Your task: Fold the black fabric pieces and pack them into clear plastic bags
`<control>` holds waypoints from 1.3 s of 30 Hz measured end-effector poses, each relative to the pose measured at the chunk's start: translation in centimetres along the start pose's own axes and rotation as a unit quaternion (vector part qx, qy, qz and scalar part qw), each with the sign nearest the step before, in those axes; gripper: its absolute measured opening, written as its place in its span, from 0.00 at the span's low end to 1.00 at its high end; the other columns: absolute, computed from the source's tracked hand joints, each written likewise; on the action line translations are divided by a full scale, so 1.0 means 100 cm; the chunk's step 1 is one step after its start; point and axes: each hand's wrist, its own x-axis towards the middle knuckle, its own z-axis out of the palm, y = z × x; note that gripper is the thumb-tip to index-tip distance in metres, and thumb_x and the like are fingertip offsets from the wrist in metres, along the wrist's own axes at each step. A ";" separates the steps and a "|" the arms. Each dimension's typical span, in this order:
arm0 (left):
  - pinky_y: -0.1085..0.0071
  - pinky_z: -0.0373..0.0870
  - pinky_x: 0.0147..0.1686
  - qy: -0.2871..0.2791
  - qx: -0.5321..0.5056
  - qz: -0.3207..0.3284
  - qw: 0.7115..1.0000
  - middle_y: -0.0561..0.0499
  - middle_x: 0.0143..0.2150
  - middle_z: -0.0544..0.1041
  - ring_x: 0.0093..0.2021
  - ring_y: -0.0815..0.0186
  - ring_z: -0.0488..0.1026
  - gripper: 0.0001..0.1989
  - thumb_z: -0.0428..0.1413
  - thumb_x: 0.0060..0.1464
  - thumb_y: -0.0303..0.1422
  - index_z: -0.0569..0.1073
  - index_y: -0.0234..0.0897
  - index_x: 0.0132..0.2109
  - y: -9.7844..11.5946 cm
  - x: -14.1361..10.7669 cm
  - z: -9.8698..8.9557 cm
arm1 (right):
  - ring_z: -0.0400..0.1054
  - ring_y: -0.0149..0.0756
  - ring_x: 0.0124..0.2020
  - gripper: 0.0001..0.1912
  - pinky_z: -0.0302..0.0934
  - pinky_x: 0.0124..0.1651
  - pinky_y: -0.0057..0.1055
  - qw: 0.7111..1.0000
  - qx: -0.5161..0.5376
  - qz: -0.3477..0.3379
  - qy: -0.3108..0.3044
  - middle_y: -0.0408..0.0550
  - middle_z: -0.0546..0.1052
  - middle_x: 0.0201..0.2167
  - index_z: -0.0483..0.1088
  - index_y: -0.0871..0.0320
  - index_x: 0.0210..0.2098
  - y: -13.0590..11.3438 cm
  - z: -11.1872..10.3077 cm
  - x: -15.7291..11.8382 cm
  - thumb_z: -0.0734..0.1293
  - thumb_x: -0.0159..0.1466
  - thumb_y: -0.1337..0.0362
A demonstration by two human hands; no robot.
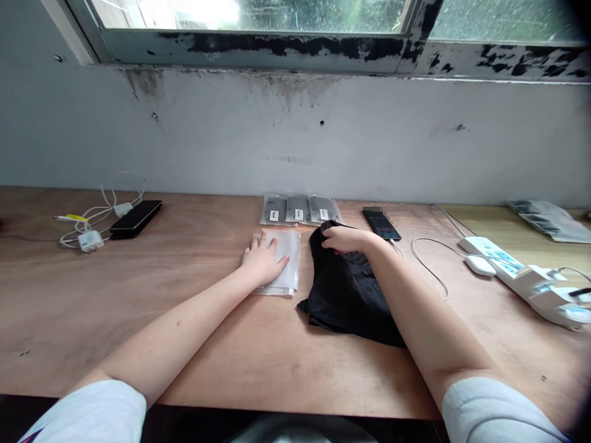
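fingers (331, 232) pinch black cloth (348, 298) on wooden table (115, 295) below window (286, 15).

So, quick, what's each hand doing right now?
Left hand: open, resting flat on the stack of whitish translucent plastic.
Right hand: closed, holding the crumpled black cloth near its far edge.

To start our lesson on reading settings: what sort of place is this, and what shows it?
Probably a plain indoor workspace, though it could be a room at home: a wooden table under a window, a loaded power strip, and labelled packets in a row.
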 end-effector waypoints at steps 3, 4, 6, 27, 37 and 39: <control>0.41 0.57 0.63 -0.017 -0.005 0.005 1.000 0.34 0.77 0.42 0.73 0.34 0.45 0.39 0.45 0.61 0.56 0.60 0.35 0.70 -0.002 0.001 -0.006 | 0.68 0.33 0.20 0.07 0.56 0.22 0.27 0.997 0.081 -0.009 0.001 0.45 0.75 0.24 0.62 0.55 0.34 -0.006 -0.006 -0.013 0.63 0.65 0.59; 0.41 0.57 0.63 -0.023 -0.007 0.005 1.000 0.33 0.76 0.43 0.73 0.34 0.44 0.37 0.47 0.61 0.53 0.62 0.32 0.68 -0.002 0.001 -0.007 | 0.67 0.32 0.19 0.08 0.55 0.20 0.27 0.993 0.113 -0.015 -0.001 0.44 0.74 0.23 0.61 0.55 0.34 -0.009 -0.007 -0.018 0.63 0.66 0.59; 0.40 0.54 0.64 -0.021 -0.014 0.004 1.000 0.30 0.76 0.45 0.74 0.35 0.43 0.33 0.51 0.59 0.45 0.66 0.28 0.65 -0.002 0.001 -0.008 | 0.67 0.32 0.18 0.09 0.54 0.19 0.26 0.985 0.168 -0.029 -0.006 0.43 0.74 0.22 0.60 0.54 0.35 -0.017 -0.009 -0.027 0.64 0.66 0.58; 0.65 0.75 0.43 -0.146 -0.360 0.076 0.919 0.41 0.51 0.80 0.46 0.55 0.79 0.46 0.59 0.54 0.35 0.45 0.38 0.74 0.028 -0.047 -0.065 | 0.71 0.51 0.52 0.27 0.67 0.46 0.35 0.991 -0.043 0.038 0.119 0.62 0.74 0.55 0.68 0.60 0.60 0.029 -0.015 -0.014 0.72 0.63 0.59; 0.64 0.74 0.41 -0.193 0.019 0.190 0.962 0.44 0.48 0.81 0.46 0.51 0.79 0.19 0.54 0.55 0.28 0.79 0.44 0.52 0.019 -0.066 -0.092 | 0.75 0.34 0.33 0.45 0.72 0.32 0.29 0.997 0.071 0.036 -0.021 0.59 0.64 0.63 0.58 0.49 0.67 0.040 -0.003 -0.013 0.77 0.53 0.65; 0.60 0.74 0.37 -0.168 0.084 0.159 0.969 0.40 0.41 0.81 0.40 0.48 0.80 0.12 0.54 0.57 0.32 0.81 0.38 0.43 0.026 -0.070 -0.088 | 0.75 0.32 0.30 0.40 0.72 0.30 0.28 0.997 0.061 0.030 -0.029 0.57 0.67 0.60 0.62 0.50 0.63 0.037 -0.003 -0.013 0.77 0.53 0.65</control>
